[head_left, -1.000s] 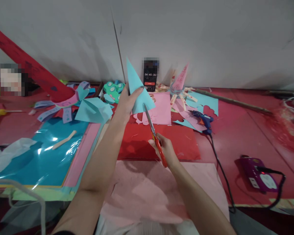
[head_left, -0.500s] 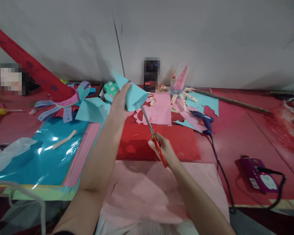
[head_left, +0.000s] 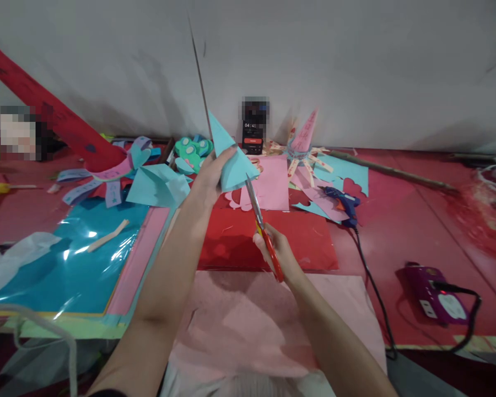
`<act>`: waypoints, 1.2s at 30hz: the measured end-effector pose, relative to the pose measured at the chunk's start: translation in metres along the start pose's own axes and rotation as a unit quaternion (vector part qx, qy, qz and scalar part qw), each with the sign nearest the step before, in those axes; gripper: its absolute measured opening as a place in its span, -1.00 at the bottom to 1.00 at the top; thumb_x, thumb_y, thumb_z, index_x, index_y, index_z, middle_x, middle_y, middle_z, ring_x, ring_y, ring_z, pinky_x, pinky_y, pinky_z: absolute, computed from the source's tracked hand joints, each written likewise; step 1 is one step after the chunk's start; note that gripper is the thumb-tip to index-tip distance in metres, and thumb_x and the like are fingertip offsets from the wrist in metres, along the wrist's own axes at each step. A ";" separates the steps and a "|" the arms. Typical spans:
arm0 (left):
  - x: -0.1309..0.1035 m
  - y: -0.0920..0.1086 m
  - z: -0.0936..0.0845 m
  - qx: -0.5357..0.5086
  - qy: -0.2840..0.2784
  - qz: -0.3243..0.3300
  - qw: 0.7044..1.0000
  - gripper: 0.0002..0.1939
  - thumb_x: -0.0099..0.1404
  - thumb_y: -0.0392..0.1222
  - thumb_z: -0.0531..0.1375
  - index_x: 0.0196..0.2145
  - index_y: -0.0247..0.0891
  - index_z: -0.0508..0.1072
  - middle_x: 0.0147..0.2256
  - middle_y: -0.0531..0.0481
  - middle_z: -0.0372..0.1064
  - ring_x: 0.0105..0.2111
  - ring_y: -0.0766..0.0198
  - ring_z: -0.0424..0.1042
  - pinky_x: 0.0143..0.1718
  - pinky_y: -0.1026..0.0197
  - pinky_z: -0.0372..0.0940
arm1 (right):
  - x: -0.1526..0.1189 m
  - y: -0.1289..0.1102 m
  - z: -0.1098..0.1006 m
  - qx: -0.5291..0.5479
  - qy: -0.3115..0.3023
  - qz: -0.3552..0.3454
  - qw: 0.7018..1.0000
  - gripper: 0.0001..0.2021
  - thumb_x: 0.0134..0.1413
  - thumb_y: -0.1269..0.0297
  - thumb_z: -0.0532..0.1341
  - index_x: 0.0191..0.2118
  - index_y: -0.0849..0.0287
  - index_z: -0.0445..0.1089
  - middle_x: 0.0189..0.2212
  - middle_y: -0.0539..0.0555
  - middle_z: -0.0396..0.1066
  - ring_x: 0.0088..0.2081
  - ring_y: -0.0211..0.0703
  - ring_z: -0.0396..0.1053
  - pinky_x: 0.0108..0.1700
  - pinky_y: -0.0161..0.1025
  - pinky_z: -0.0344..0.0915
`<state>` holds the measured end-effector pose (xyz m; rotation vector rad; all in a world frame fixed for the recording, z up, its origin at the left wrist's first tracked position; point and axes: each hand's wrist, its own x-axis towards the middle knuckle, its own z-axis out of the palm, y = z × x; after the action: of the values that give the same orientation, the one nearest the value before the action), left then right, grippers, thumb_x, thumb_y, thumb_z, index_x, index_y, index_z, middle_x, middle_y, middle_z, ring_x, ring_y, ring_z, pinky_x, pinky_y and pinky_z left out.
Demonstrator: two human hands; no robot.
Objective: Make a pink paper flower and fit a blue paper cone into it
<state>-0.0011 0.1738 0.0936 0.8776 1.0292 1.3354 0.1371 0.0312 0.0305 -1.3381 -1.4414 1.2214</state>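
Observation:
A light blue paper cone (head_left: 234, 165), its tip up and to the left, is held in my left hand (head_left: 215, 173), with the thumb across its side. My right hand (head_left: 278, 248) grips scissors with red handles (head_left: 271, 255). The scissor blades point up and away, and their tips are at the cone's lower edge. Below the blades lies a flat red sheet (head_left: 273, 240). Pink paper (head_left: 275, 184) with cut flower shapes is behind them.
A phone (head_left: 253, 132) leans on the wall. Beside it stands a pink cone (head_left: 306, 132) with strips. A glue gun (head_left: 345, 205) is wired to a purple power box (head_left: 436, 295). At left are a long red cone (head_left: 58, 118) and blue sheets (head_left: 78, 264).
My left hand and the blue cone have moved slightly right, and the cone has turned so its tip stands more upright. The scissor blades have shifted a little right.

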 end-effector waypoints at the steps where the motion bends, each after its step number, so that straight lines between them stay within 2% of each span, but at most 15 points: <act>1: 0.000 0.000 0.000 0.010 -0.002 0.006 1.000 -0.82 0.09 -0.19 0.24 -0.32 -0.23 0.38 -0.26 -0.08 0.45 -0.12 0.09 0.44 -0.06 0.00 0.36 | 0.000 0.000 0.000 0.001 0.000 0.002 1.000 -0.66 0.03 -0.02 0.13 -0.47 0.16 0.10 -0.57 -0.11 -0.03 -0.51 -0.36 -0.06 -0.45 -0.34 -0.03; 10: -0.005 0.003 0.000 0.088 -0.036 0.079 0.992 -0.52 -0.02 -0.10 0.33 -0.12 -0.27 0.39 -0.21 -0.09 0.46 -0.12 0.06 0.44 -0.07 0.00 0.36 | 0.000 -0.002 0.001 0.006 0.011 0.015 1.000 -0.61 0.03 -0.10 0.10 -0.47 0.17 0.12 -0.57 -0.10 -0.03 -0.51 -0.35 -0.05 -0.46 -0.34 -0.03; 14: -0.008 0.004 0.001 0.101 -0.051 0.095 0.989 -0.52 0.00 -0.10 0.32 -0.11 -0.27 0.40 -0.18 -0.10 0.45 -0.10 0.06 0.43 -0.06 0.03 0.35 | -0.001 0.000 0.001 0.006 0.015 0.023 1.000 -0.60 0.02 -0.11 0.10 -0.47 0.16 0.12 -0.57 -0.10 -0.04 -0.53 -0.36 -0.06 -0.48 -0.34 -0.05; 21: -0.002 0.001 -0.004 0.096 -0.044 0.092 0.990 -0.56 0.00 -0.10 0.31 -0.14 -0.26 0.40 -0.24 -0.08 0.46 -0.15 0.08 0.45 -0.08 0.03 0.36 | -0.001 -0.001 0.001 0.008 0.015 0.019 1.000 -0.58 0.01 -0.15 0.09 -0.46 0.16 0.13 -0.57 -0.10 -0.02 -0.53 -0.36 -0.05 -0.49 -0.35 -0.03; 26: -0.001 0.001 -0.007 0.095 -0.045 0.099 0.990 -0.57 0.00 -0.09 0.31 -0.16 -0.27 0.41 -0.24 -0.10 0.45 -0.12 0.04 0.44 -0.05 -0.03 0.34 | 0.000 -0.003 0.001 0.000 0.023 0.013 1.000 -0.57 0.01 -0.15 0.09 -0.49 0.16 0.11 -0.57 -0.10 -0.03 -0.52 -0.36 -0.05 -0.48 -0.35 -0.03; 36: -0.007 0.007 -0.005 0.109 -0.071 0.081 0.988 -0.48 0.01 -0.10 0.31 -0.05 -0.26 0.37 -0.21 -0.13 0.45 -0.14 0.01 0.45 -0.04 -0.07 0.33 | 0.001 0.006 0.003 -0.002 0.025 0.019 0.999 -0.59 -0.02 -0.12 0.13 -0.51 0.15 0.08 -0.60 -0.11 -0.09 -0.54 -0.38 -0.10 -0.55 -0.37 -0.09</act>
<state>-0.0079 0.1672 0.0989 1.2258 1.0223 1.2874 0.1357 0.0321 0.0245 -1.3955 -1.3891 1.2011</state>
